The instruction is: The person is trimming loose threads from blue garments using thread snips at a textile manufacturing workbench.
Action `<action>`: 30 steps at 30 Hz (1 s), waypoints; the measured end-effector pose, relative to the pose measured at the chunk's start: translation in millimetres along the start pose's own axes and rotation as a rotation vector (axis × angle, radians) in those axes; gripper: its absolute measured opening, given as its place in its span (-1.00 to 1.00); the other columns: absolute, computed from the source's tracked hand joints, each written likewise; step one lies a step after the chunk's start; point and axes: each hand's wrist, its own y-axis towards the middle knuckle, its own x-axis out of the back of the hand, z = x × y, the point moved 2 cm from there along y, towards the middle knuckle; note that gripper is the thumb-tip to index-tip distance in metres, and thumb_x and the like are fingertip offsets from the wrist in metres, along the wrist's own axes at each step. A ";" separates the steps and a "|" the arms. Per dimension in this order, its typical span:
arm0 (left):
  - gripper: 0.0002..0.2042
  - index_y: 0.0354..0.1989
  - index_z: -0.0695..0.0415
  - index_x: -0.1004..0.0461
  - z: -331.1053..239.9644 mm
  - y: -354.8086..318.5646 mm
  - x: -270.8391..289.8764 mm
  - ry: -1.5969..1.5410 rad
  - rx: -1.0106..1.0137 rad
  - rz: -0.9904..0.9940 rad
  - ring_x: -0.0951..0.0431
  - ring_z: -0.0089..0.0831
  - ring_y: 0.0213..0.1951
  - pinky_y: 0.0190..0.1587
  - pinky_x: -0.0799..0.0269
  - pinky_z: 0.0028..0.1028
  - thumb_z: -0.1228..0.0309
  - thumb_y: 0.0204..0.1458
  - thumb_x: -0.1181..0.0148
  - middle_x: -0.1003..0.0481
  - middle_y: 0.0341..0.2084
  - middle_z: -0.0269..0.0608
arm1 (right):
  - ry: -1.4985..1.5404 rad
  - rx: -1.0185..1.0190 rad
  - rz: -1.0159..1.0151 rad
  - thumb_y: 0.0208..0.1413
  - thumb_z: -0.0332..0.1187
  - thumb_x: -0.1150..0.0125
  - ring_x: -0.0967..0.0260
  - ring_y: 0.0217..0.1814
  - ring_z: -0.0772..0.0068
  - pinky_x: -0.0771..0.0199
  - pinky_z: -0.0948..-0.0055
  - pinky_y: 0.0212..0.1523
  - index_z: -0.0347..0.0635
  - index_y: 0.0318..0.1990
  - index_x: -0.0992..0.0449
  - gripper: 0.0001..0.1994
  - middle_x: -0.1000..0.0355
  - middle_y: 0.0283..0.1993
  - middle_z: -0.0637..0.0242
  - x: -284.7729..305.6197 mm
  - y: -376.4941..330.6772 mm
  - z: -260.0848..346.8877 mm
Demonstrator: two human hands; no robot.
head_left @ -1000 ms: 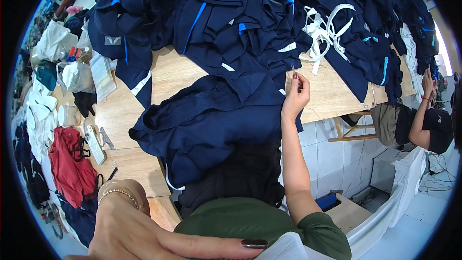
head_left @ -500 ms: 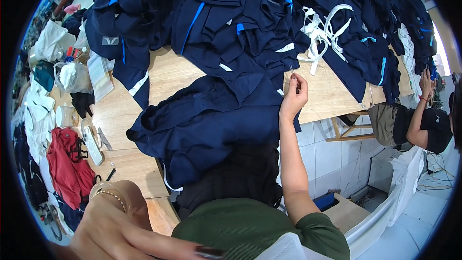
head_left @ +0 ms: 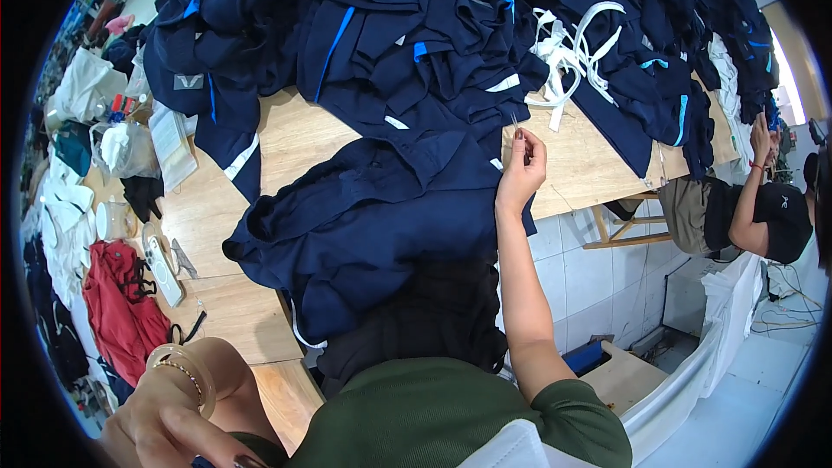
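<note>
The right hand (head_left: pixel 522 169) is raised over the edge of the tabletop (head_left: pixel 299 143), its fingers drawn together with thumb and forefinger pinched on a thin, pale sliver, maybe a needle or a thread end (head_left: pixel 516 124), too fine to tell which. The heel of that hand rests against the dark navy garment (head_left: pixel 373 221), a soft, matte knit that lies crumpled in loose folds on the pale wooden tabletop and hangs over its near edge toward the person's lap. The left hand (head_left: pixel 169 420) is low at the near left, away from the cloth, fingers loosely curled and spread, holding nothing that can be seen; a clear bangle (head_left: pixel 186 362) and a beaded bracelet circle the wrist. Behind the garment a heap of similar navy pieces (head_left: pixel 416 26) with bright blue stripes covers the far tabletop, and a tangle of flat white straps (head_left: pixel 572 52) lies on top of it, near the right hand.
</note>
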 end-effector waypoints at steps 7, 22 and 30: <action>-0.05 0.43 -0.06 0.34 -1.7 -6.5 -3.4 0.038 0.023 0.103 -0.34 -0.14 0.15 0.24 -0.03 -0.02 -0.24 0.02 -0.03 0.23 0.43 -0.14 | -0.010 -0.007 0.006 0.21 -0.34 -0.14 -0.37 -0.22 0.56 -0.35 0.56 -0.14 -0.30 -0.15 -0.52 -0.80 -0.48 -0.23 0.33 -0.5 -1.9 -0.6; -0.75 -0.43 0.23 -0.38 64.4 -85.3 -7.0 1.302 -0.086 -1.115 -0.36 -0.35 -0.49 -0.45 -0.26 -0.49 0.29 0.18 -0.09 -0.36 -0.63 -0.11 | 0.035 -0.028 -0.007 0.20 -0.37 -0.13 -0.39 -0.20 0.51 -0.37 0.54 -0.15 -0.30 -0.16 -0.52 -0.81 -0.49 -0.21 0.28 0.8 4.4 0.6; -0.85 -0.27 0.26 -0.54 170.4 -70.8 19.8 0.983 0.399 -1.250 -0.46 -0.54 -0.39 -0.37 -0.36 -0.60 0.68 0.01 -0.11 -0.47 -0.39 -0.21 | 0.311 -0.168 0.088 0.31 -0.22 0.03 0.02 -0.53 0.75 0.01 0.65 -0.51 -0.27 -0.17 -0.43 -0.73 -0.18 -0.48 0.53 4.1 2.3 43.7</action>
